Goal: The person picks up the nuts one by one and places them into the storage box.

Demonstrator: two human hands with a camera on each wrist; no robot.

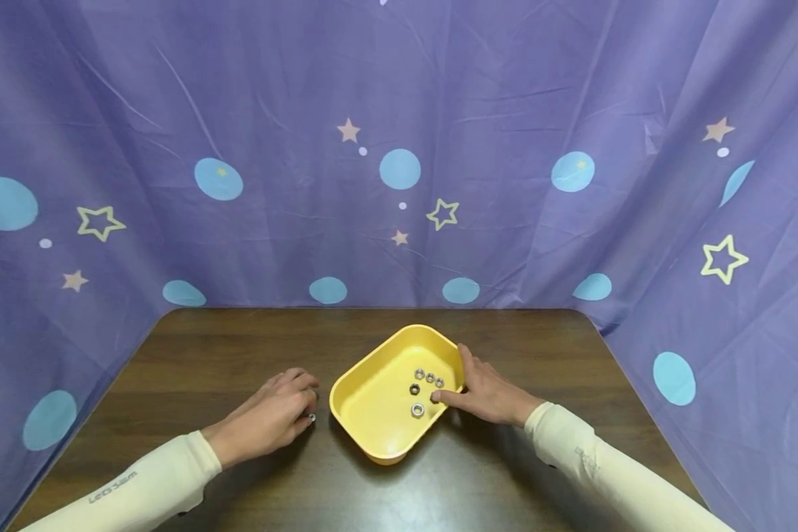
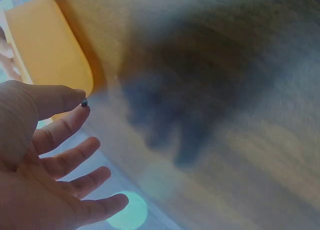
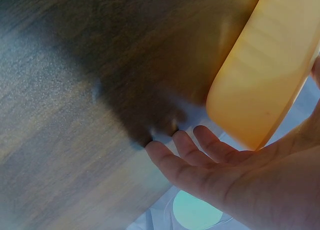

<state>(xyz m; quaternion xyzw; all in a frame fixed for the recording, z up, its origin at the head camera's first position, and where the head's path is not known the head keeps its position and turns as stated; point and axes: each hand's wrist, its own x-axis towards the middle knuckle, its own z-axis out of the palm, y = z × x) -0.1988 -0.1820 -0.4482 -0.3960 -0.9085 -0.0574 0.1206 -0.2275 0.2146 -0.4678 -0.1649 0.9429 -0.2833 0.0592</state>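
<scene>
A yellow plastic tray (image 1: 366, 414) sits at an angle in the middle of the table. Several metal hex nuts (image 1: 417, 410) lie in it, grouped toward its right side; one is partly covered by a thumb tip. To the left of the tray, my left hand (image 1: 273, 414) pinches a small metal nut (image 2: 84, 102) between thumb and index fingertip, low above the table, the other fingers spread. My right hand (image 1: 488, 390) holds the tray's right side, thumb over the rim and inside, fingers along the outer wall. In the right wrist view several fingertips (image 3: 156, 149) reach down near the tabletop.
The brown wooden table (image 1: 219, 347) has rounded far corners. A purple curtain (image 1: 292, 148) with stars and blue dots hangs behind it and along both sides. Pale sleeves (image 1: 140, 480) cover both forearms.
</scene>
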